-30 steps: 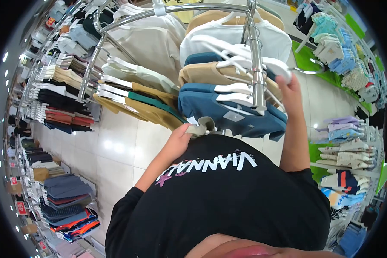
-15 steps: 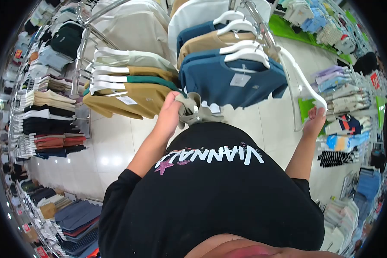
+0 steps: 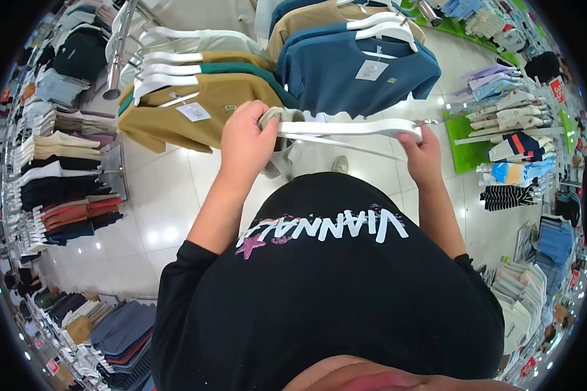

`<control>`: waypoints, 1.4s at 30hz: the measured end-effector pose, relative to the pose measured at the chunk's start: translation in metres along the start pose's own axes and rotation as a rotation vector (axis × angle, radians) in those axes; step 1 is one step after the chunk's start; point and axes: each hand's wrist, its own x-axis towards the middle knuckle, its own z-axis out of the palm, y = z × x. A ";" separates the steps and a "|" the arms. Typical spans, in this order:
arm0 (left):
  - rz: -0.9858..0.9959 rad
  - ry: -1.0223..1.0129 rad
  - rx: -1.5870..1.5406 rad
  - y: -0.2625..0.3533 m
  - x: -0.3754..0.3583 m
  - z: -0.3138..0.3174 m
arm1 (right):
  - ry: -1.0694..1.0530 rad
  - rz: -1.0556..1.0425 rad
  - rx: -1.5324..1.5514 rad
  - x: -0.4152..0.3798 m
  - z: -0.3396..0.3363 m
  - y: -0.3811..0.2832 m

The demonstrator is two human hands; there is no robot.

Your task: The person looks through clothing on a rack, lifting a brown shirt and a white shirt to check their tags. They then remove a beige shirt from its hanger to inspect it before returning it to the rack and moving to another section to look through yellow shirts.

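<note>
A white hanger (image 3: 349,128) lies crosswise in front of my body, its thin lower bar slanting beneath the shoulder piece. My right hand (image 3: 424,153) grips it near its right part, close to the metal hook. At the other end, my left hand (image 3: 246,137) is closed on a bunched grey-beige garment (image 3: 280,156), thumb on top. The hanger's left tip meets the cloth there; whether it is inside the garment is hidden. Just beyond my left hand hangs a mustard top (image 3: 176,120) with a white tag. A dark blue top (image 3: 352,75) hangs past the hanger.
Metal rack bars (image 3: 117,55) hold several tops on white hangers ahead of me. Folded and hung clothes (image 3: 85,169) line the left side, and more clothes (image 3: 518,150) are displayed at the right. Pale floor tiles (image 3: 156,228) show below. A shoe (image 3: 340,164) is visible beyond my shirt.
My right hand has brought the hanger from the rack's right side inward and turned it crosswise to the garment. My left hand has risen slightly with the garment. The view has shifted.
</note>
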 end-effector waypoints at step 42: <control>-0.078 0.093 -0.293 -0.021 -0.075 -0.080 | -0.369 -0.650 -0.786 -0.049 0.100 -0.010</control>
